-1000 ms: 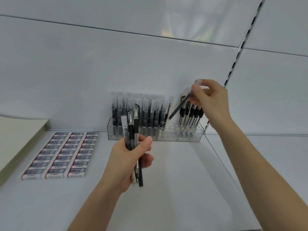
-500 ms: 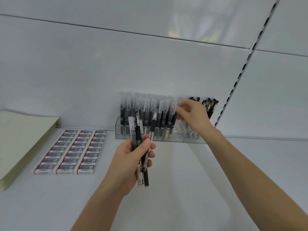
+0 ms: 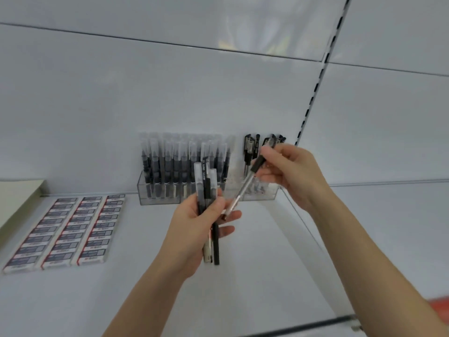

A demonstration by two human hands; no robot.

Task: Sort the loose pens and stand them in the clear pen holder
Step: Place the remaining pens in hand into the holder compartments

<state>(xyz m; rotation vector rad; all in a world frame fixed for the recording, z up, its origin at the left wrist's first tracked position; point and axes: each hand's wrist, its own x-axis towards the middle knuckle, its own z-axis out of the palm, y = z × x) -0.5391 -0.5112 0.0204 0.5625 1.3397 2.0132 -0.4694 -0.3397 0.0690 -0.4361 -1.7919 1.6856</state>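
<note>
Both hands up over a white shelf (image 3: 255,276). Grips a bundle of loose pens (image 3: 206,183) upright in the left hand (image 3: 192,232), fingers and thumb clenched round the barrels, caps poking above the fist, lower ends hanging below it. Pinches a single pen (image 3: 239,195) in the right hand (image 3: 291,173), fingers closed on its upper end just above the black grip. Clear barrel slanting down and to the left, dark tip touching or just short of the left fingertips; cannot tell which.

Behind the hands, against the back panel: the clear pen holder (image 3: 155,198), a long divided box standing on the shelf. In its left compartments, a dense stand of upright pens with frosted caps (image 3: 184,156). At its right end, a few black-capped pens (image 3: 250,149), also upright, partly hidden by the right hand. Between those two groups, only small specks at the bottom, too blurred to name.

Left of the holder and well apart, three rows of small wrapped erasers (image 3: 65,229) lying flat on the shelf. At the far left edge, a pale beige slab (image 3: 17,200).
</note>
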